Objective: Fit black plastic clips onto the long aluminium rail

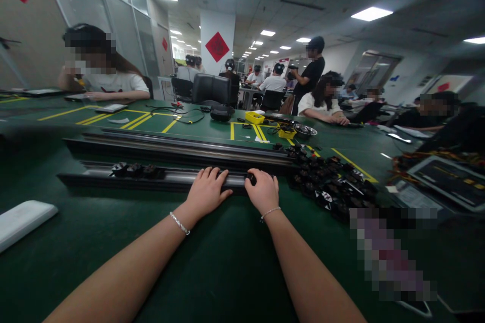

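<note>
I had the long rail (166, 177) lying across the desk (227, 262), left hand (206, 193) flat on it to steady it, right hand (263, 191) curled over a small black part (250, 177) beside the pile of parts (329, 181).

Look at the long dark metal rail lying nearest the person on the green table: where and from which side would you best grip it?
Probably along the bare middle of the long dark metal rail, from the near side, as the left hand and right hand do. It lies flat and crosswise, and small black parts sit in its left stretch.
</note>
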Demonstrator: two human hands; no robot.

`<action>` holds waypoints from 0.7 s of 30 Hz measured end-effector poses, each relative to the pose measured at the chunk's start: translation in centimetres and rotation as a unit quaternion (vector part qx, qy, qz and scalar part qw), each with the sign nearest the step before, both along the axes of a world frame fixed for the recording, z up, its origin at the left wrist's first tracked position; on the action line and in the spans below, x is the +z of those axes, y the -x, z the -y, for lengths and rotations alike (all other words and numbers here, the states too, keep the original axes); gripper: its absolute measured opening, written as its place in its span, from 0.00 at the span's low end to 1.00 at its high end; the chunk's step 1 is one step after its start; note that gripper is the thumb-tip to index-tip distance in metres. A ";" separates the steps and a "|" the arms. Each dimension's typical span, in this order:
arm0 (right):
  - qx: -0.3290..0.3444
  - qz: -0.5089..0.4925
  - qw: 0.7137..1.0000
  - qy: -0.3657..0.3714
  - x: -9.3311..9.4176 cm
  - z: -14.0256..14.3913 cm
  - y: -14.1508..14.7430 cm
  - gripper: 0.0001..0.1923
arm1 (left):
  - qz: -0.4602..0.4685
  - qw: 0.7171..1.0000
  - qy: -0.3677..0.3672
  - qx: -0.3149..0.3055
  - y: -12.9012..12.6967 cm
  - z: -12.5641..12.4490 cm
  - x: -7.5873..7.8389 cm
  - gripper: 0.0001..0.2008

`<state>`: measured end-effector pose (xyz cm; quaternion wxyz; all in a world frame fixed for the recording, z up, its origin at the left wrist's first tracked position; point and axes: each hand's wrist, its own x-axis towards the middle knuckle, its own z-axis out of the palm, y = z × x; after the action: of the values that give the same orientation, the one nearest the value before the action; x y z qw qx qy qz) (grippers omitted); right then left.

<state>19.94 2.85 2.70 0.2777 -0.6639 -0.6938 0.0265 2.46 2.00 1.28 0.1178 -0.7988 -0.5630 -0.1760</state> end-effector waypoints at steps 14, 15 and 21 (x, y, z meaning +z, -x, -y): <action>-0.012 -0.023 0.999 -0.028 -0.2 -0.4 -1.7 0.14 | -0.017 1.000 -0.011 -0.005 0.2 -0.1 -0.1 0.29; -0.006 -0.023 0.999 -0.037 -0.3 -0.5 -1.7 0.14 | -0.021 1.000 -0.012 -0.004 0.2 -0.1 -0.1 0.29; -0.002 -0.039 0.997 -0.065 -0.7 -1.0 -2.4 0.13 | -0.024 1.000 -0.007 -0.001 0.2 -0.1 0.0 0.29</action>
<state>22.30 3.84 1.96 0.3471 -0.6442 -0.6815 0.0070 2.29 2.05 1.29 0.1370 -0.8028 -0.5575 -0.1610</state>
